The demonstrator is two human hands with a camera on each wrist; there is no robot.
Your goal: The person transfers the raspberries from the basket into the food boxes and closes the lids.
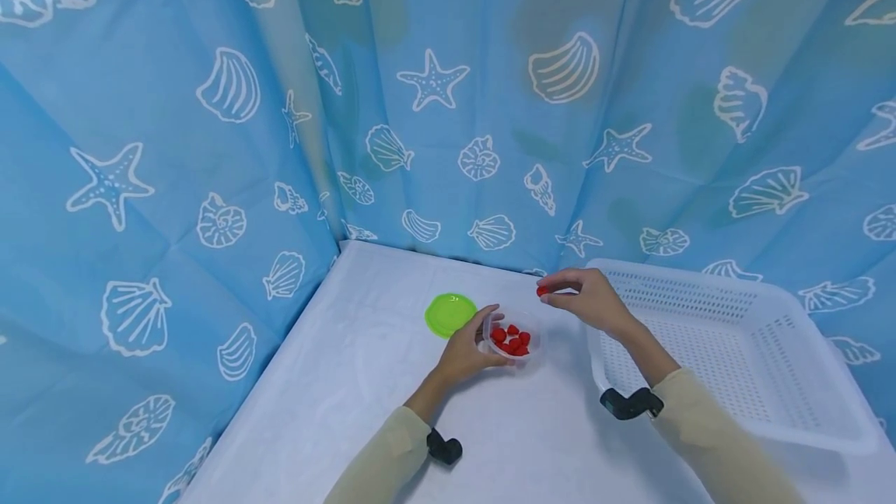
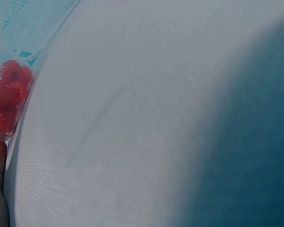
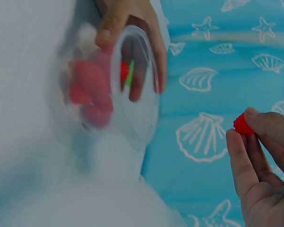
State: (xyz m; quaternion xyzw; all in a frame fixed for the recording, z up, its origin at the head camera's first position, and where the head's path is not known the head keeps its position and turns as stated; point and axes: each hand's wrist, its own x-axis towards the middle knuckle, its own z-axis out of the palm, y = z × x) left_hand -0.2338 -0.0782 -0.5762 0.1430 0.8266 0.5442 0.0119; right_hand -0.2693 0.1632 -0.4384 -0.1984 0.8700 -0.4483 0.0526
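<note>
My left hand (image 1: pixel 463 352) grips a clear round plastic tub (image 1: pixel 536 337) by its side, thumb and fingers around the wall. Several red raspberries (image 1: pixel 514 344) lie in the tub, and they also show through its wall in the left wrist view, as raspberries (image 2: pixel 14 92) at the left edge. Between thumb and fingertips, my right hand (image 1: pixel 590 302) pinches one raspberry (image 3: pixel 243 124), held up to the right of the tub and apart from it. A bright green round lid (image 1: pixel 448 315) lies on the table just beyond the left hand.
A large white perforated plastic basket (image 1: pixel 707 356) stands at the right, beneath and beside the right forearm. The white-covered table (image 1: pixel 315 379) ends at blue curtains (image 1: pixel 434 146) with shell prints behind and at the left. Black wrist mounts (image 1: pixel 444 448) sit on both sleeves.
</note>
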